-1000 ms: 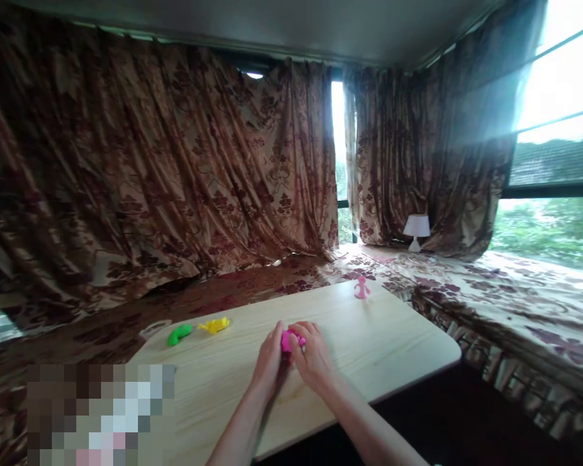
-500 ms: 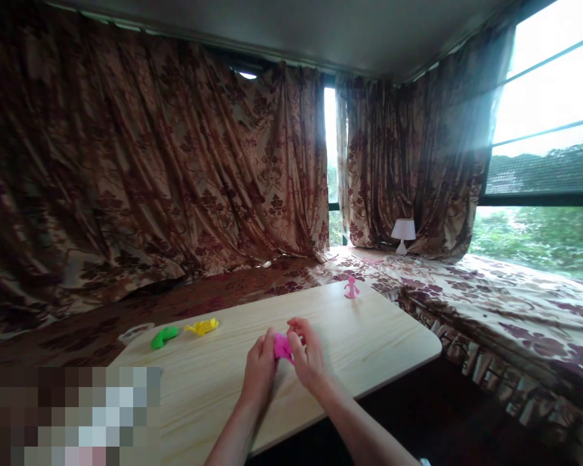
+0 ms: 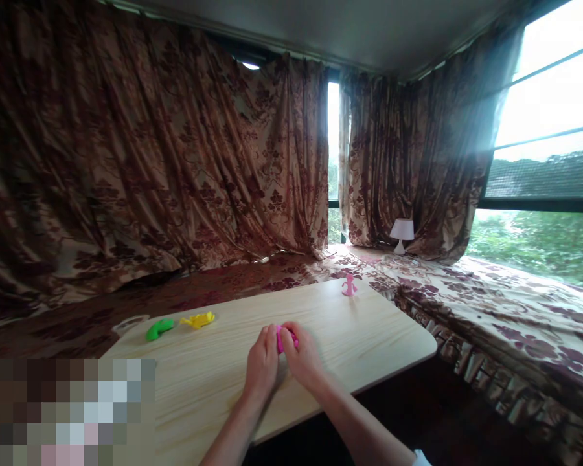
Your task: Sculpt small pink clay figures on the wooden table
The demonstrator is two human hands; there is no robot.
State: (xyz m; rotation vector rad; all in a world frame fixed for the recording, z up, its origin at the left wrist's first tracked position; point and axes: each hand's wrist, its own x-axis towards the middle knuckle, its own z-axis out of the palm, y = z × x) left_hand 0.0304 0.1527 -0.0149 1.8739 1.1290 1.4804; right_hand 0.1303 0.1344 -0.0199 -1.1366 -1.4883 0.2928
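Both my hands meet over the middle of a light wooden table (image 3: pixel 379 336). My left hand (image 3: pixel 262 364) and my right hand (image 3: pixel 302 356) are closed together around a small bright pink lump (image 3: pixel 282 338), soft-looking like modelling clay; most of it is hidden by my fingers. A small pink figure (image 3: pixel 348 285) stands upright near the table's far edge, well beyond my hands. At the far left of the table lie a green curved piece (image 3: pixel 158 329) and a yellow piece (image 3: pixel 198 320), side by side.
A white lid-like object (image 3: pixel 126 323) sits at the table's far left corner. Patterned cloth covers a bench (image 3: pixel 490 304) around the table. Floral curtains (image 3: pixel 175 168) hang behind. A small white lamp (image 3: pixel 401 233) stands in the corner by the window (image 3: pixel 548 162).
My hands have stayed on the pink lump, shifting their grip and closing more tightly over it. The camera view drifted slightly; the other pieces have not moved.
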